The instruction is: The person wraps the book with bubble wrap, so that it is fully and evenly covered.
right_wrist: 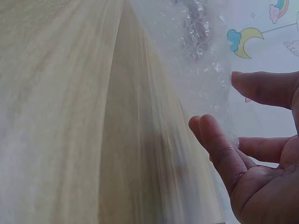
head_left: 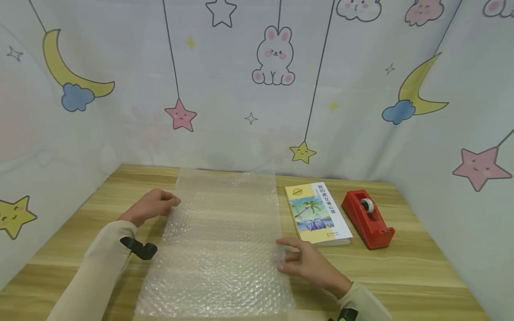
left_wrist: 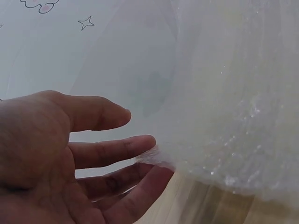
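As hands (head_left: pixel 150 207) (head_left: pixel 307 264) touch bubble wrap (head_left: pixel 221 249), book (head_left: pixel 315 216) “我的虎女蒲公英”

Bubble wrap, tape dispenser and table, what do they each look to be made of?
Bubble wrap: clear, shiny plastic film, see-through with glinting bumps. Tape dispenser: probably hard plastic; smooth, red, slight sheen. Table: wood or printed laminate, with streaky grain; which one is unclear.

A wood-grained bench (head_left: pixel 425 281) carries a yellow-and-white book (head_left: pixel 321 218), palm-tree picture (head_left: pixel 308 213) up, near the far edge, and a red tape dispenser (head_left: pixel 363 225) with a tape roll (head_left: pixel 370 205) between that book and the right edge. White cloth (head_left: pixel 225 84) printed with moons (head_left: pixel 56 62), stars (head_left: pixel 180 117) and a rabbit (head_left: pixel 275 55) rises behind.
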A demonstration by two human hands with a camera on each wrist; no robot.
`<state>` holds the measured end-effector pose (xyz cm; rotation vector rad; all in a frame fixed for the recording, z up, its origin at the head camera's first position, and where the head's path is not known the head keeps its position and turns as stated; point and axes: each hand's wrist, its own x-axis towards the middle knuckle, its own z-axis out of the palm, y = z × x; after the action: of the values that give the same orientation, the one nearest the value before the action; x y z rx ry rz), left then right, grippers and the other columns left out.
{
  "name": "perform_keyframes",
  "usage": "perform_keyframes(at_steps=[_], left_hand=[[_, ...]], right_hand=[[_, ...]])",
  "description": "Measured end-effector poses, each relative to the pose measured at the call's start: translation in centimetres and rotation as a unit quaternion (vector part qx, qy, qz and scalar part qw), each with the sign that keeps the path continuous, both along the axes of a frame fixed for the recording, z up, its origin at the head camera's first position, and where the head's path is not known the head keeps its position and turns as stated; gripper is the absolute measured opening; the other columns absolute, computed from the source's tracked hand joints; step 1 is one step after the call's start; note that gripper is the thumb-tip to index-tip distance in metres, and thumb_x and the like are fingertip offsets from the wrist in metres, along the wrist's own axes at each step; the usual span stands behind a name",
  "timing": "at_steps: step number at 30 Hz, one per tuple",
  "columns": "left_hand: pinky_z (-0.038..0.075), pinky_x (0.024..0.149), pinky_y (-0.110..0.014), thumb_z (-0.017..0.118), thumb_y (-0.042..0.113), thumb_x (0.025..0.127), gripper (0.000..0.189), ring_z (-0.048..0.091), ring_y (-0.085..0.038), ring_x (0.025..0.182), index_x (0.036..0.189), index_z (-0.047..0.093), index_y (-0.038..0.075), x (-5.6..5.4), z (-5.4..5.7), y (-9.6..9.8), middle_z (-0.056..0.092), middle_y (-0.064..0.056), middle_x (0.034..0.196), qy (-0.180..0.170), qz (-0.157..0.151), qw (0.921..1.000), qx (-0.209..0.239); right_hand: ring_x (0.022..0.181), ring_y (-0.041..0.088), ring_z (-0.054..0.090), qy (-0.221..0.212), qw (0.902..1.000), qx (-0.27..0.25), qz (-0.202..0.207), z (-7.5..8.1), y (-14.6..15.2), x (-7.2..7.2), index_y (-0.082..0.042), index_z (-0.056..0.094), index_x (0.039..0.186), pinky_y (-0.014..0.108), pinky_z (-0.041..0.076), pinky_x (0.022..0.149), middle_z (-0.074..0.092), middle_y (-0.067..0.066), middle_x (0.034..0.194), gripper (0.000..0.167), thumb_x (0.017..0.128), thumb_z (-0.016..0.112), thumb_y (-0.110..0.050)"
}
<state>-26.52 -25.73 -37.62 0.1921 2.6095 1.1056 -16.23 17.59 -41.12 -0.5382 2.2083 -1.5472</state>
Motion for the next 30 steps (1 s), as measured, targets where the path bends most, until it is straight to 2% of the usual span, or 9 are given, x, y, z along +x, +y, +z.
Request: perform_keyframes(at_steps=[3, 6, 11, 14, 18, 23, 30], left_hand=[[0.057, 0.093, -0.042, 0.051, 0.025, 0.104, 0.047, 0.069, -0.029, 0.106, 0.135, 0.055, -0.010, 0.3, -0.3, -0.3, 0.057, -0.032, 0.137, -0.004, 0.002, 1.0000, 0.002], [0.059, 0.085, -0.036, 0.055, 0.018, 0.101, 0.040, 0.069, -0.021, 0.096, 0.129, 0.057, -0.010, 0.4, -0.7, -0.6, 0.062, -0.030, 0.123, 0.000, -0.001, 0.9999, 0.016], [0.058, 0.076, -0.029, 0.062, 0.004, 0.093, 0.029, 0.063, -0.015, 0.084, 0.118, 0.060, -0.010, 0.5, -0.9, -0.8, 0.062, -0.016, 0.100, 0.012, -0.015, 0.9993, 0.033], [0.057, 0.074, -0.027, 0.065, 0.002, 0.091, 0.028, 0.060, -0.014, 0.083, 0.116, 0.061, -0.010, 0.4, -0.7, -0.8, 0.060, -0.012, 0.097, 0.014, -0.015, 0.9993, 0.033], [0.057, 0.074, -0.026, 0.067, 0.003, 0.091, 0.030, 0.060, -0.014, 0.084, 0.117, 0.061, -0.010, 0.3, -0.5, -0.9, 0.059, -0.012, 0.098, 0.014, -0.013, 0.9994, 0.030], [0.057, 0.073, -0.024, 0.069, 0.005, 0.090, 0.033, 0.061, -0.011, 0.081, 0.118, 0.061, -0.011, 0.4, -0.3, -1.1, 0.060, -0.011, 0.096, 0.012, -0.009, 0.9996, 0.022], [0.054, 0.070, -0.022, 0.071, 0.009, 0.089, 0.037, 0.057, -0.011, 0.082, 0.119, 0.061, -0.011, 1.0, -0.3, -1.4, 0.060, -0.010, 0.097, 0.012, 0.000, 0.9999, 0.003]], right_hand=[[0.116, 0.038, 0.067, 0.003, 1.0000, 0.001, -0.004, -0.2, 0.0, 0.0, 0.009, 0.045, 0.143, 0.022, 0.056, 0.084, 0.040, 0.035, 0.150, 0.063, 0.091, 0.073, -0.012], [0.114, 0.036, 0.068, 0.007, 0.9998, 0.010, -0.016, -0.3, 0.0, 0.0, 0.008, 0.046, 0.143, 0.023, 0.056, 0.083, 0.041, 0.034, 0.151, 0.062, 0.091, 0.072, -0.012], [0.116, 0.035, 0.067, 0.005, 0.9990, 0.029, -0.035, -0.1, 0.1, -0.3, 0.005, 0.046, 0.145, 0.030, 0.058, 0.087, 0.039, 0.030, 0.154, 0.063, 0.092, 0.071, -0.016], [0.116, 0.033, 0.067, 0.007, 0.9988, 0.035, -0.033, 0.1, 0.3, -0.6, 0.004, 0.043, 0.147, 0.032, 0.058, 0.089, 0.039, 0.029, 0.155, 0.065, 0.092, 0.071, -0.017], [0.112, 0.030, 0.069, 0.003, 0.9994, 0.025, -0.024, 0.2, 0.7, -0.8, 0.003, 0.041, 0.149, 0.025, 0.057, 0.085, 0.039, 0.027, 0.156, 0.068, 0.092, 0.072, -0.016], [0.110, 0.030, 0.068, -0.006, 1.0000, 0.006, -0.004, 0.1, 1.5, -0.4, 0.005, 0.040, 0.147, 0.023, 0.057, 0.082, 0.038, 0.028, 0.155, 0.067, 0.091, 0.072, -0.011], [0.104, 0.015, 0.069, -0.028, 0.9995, 0.003, 0.017, 0.0, 2.2, 0.0, 0.006, 0.043, 0.144, 0.022, 0.057, 0.082, 0.041, 0.030, 0.151, 0.063, 0.089, 0.070, -0.005]])
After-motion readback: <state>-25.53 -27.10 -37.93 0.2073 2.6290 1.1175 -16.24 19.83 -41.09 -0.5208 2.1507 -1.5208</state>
